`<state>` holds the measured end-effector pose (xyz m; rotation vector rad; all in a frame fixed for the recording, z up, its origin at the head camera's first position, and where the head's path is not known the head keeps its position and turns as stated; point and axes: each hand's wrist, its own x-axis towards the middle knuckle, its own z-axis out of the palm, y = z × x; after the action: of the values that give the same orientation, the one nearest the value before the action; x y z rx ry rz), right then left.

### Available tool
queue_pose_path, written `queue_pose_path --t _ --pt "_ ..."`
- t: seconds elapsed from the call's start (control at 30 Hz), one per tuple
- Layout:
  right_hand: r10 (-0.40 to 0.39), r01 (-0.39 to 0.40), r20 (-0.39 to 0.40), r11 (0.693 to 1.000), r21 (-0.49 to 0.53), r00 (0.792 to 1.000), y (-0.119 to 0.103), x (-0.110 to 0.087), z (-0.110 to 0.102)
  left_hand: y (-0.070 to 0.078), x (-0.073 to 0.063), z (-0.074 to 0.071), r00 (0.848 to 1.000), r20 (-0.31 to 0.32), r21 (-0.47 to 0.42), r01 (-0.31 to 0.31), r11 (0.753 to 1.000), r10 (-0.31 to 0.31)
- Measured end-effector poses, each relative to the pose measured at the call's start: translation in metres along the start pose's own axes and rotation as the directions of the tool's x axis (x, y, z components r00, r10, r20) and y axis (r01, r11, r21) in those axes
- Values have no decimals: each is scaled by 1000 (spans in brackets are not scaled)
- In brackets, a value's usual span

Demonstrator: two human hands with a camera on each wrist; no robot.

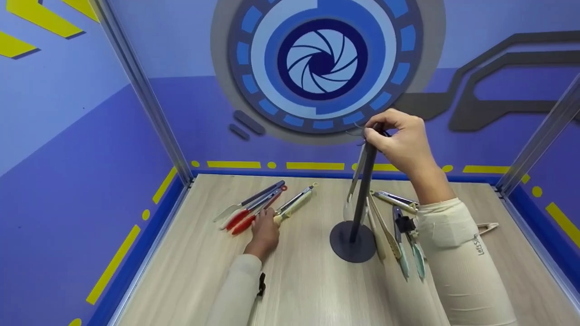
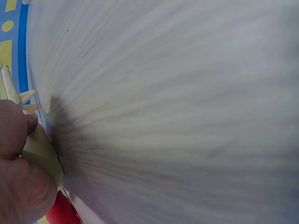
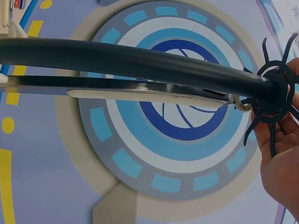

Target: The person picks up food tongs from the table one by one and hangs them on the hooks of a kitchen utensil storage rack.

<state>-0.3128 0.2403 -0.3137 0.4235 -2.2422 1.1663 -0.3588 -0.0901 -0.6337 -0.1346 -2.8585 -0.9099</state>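
Observation:
My left hand (image 1: 264,235) grips the cream-tipped end of metal tongs (image 1: 297,199) lying on the table. In the left wrist view, its thumb and fingers close around the cream tips (image 2: 42,151). Red-tipped tongs (image 1: 240,222) lie against that hand's left side, with grey-handled, pale-tipped tongs (image 1: 258,195) beyond them. High above the table, my right hand (image 1: 403,140) pinches the top of an upright dark stand (image 1: 366,181). In the right wrist view its fingers sit behind the ring of curved hooks (image 3: 272,140). White-handled tongs (image 3: 154,98) hang from one hook along the pole.
Right of the stand's round base (image 1: 353,249) lie beige tongs (image 1: 387,228), mint-tipped tongs (image 1: 403,260), metal tongs (image 1: 394,199) and a small beige pair (image 1: 489,227), partly behind the right sleeve. Blue-purple panels (image 1: 253,149) and metal posts (image 1: 145,90) enclose the table (image 1: 308,280).

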Motion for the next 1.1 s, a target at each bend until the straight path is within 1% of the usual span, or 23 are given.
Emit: queue_pose_path --t 0.13,0.3,0.43,0.53,0.63,0.7,0.87,0.97,1.0,1.03,1.07,1.1 --pt "-13 13 7 1000 -3 1000 -1 1 -1 1 0 -1 1000 10 10 13 1000 -13" --pt "-33 33 19 999 -21 999 -2 2 -4 -2 1 1 1000 10 18 9 1000 -9" --pt "-26 27 55 999 -32 998 -2 2 -5 -6 1 0 999 23 -24 23 999 -22" --pt "-31 36 71 996 -80 997 -4 1 -6 -8 0 -1 999 29 -56 24 998 -23" --pt "-37 48 70 987 -155 997 -7 -1 -7 -10 0 0 1000 14 -71 15 997 -14" --pt "-25 37 67 982 -186 997 -10 -3 -8 -12 -1 1 1000 -12 -90 6 996 -7" --pt "34 -19 75 981 -191 997 -16 -7 -10 -11 -6 -3 999 -20 -181 37 983 -41" --pt "28 -12 80 979 -201 996 -18 -8 -12 -9 -9 -8 998 -12 -229 49 972 -54" --pt "19 -2 80 979 -205 997 -18 -8 -13 -8 -9 -9 999 -14 -245 43 968 -48" --pt "16 1 80 978 -207 997 -19 -8 -14 -9 -10 -10 999 -21 -266 22 964 -29" --pt "12 5 79 978 -210 997 -19 -9 -14 -9 -9 -10 999 -32 -288 -7 958 -3" --pt "10 7 79 978 -209 997 -19 -9 -15 -11 -8 -8 998 -60 -307 -54 950 38"
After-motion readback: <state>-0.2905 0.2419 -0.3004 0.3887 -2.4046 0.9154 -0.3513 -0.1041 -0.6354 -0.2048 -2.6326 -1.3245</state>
